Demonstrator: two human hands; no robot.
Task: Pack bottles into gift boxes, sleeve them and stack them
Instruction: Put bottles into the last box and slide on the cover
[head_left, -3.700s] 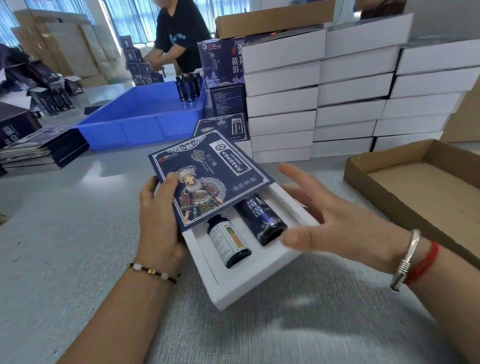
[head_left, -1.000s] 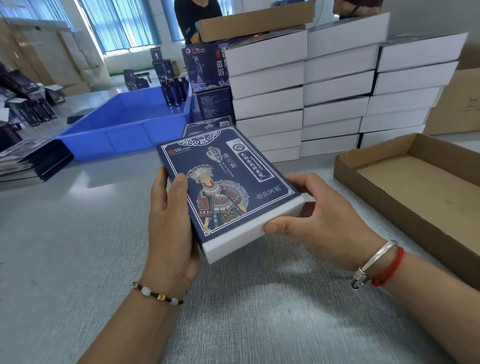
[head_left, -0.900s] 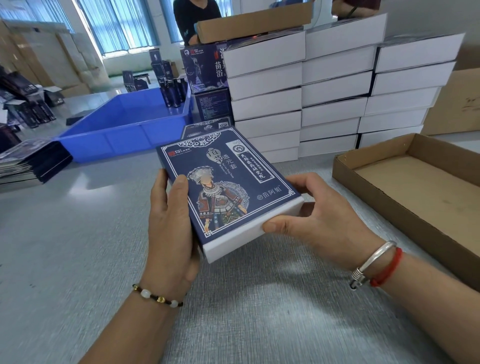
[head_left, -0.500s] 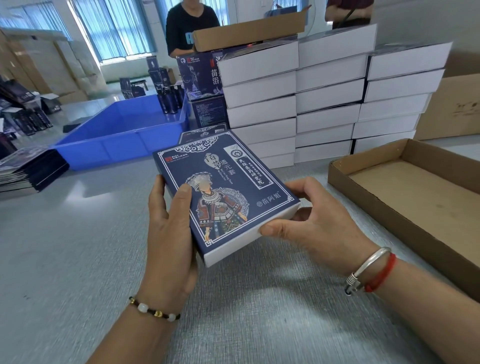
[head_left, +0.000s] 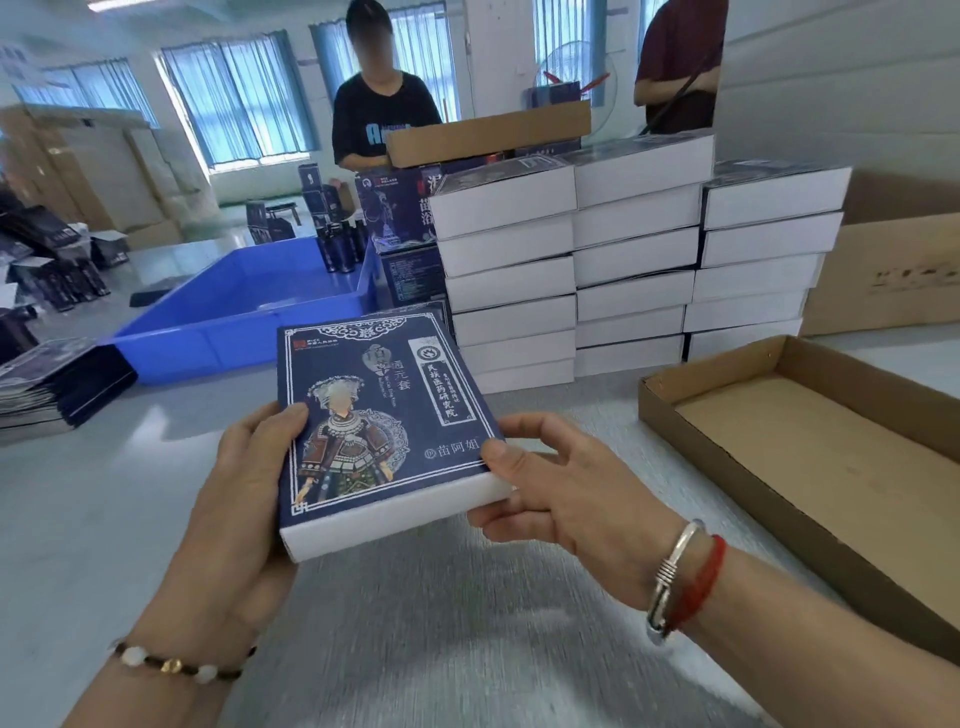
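One box is sleeved and closed, held above the desk; my left hand grips its left edge, my right hand pinches its near right corner. Three stacks stand behind. Left: stacking it, I judge.

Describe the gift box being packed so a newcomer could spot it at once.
Start at the three stacks of white-sided boxes on the grey table. In front of them the left hand and right hand hold the sleeved gift box. Only this box faces the camera, showing a costumed figure on navy.
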